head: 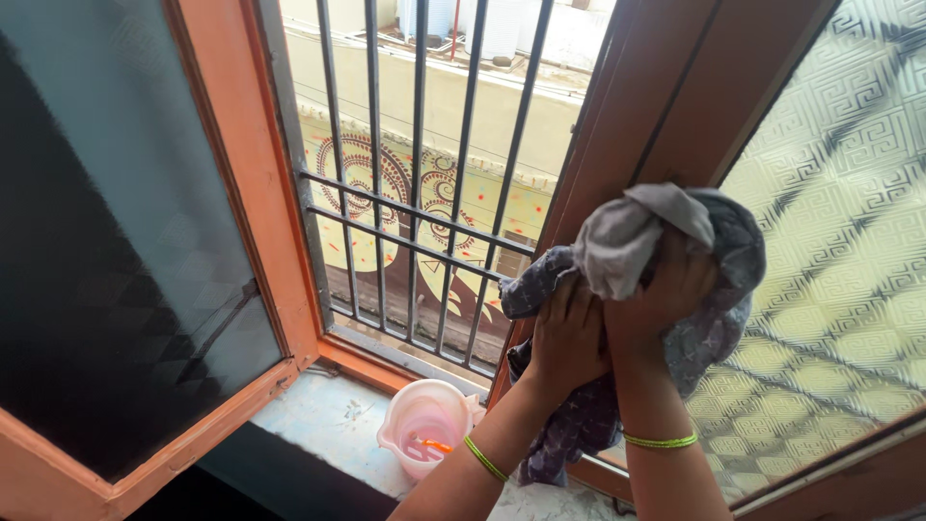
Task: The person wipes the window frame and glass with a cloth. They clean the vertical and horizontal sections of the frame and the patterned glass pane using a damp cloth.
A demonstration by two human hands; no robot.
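With both hands raised in front of the right window pane, we have the grey cloth bunched between them. Left hand is closed on the cloth's lower left part, fingers curled into the fabric. Right hand is clenched on the upper bundle, and the cloth drapes over its knuckles and hangs down past both wrists. A green bangle sits on the left wrist and another on the right.

The cloth is touching or just off the brown window frame, right beside the patterned frosted glass. To the left, the black window bars close off the opening. Far left, the open orange-framed shutter swings inward. Below the hands, a pink jug stands on the pale sill, just left of the left forearm. There is open room between the jug and the shutter.
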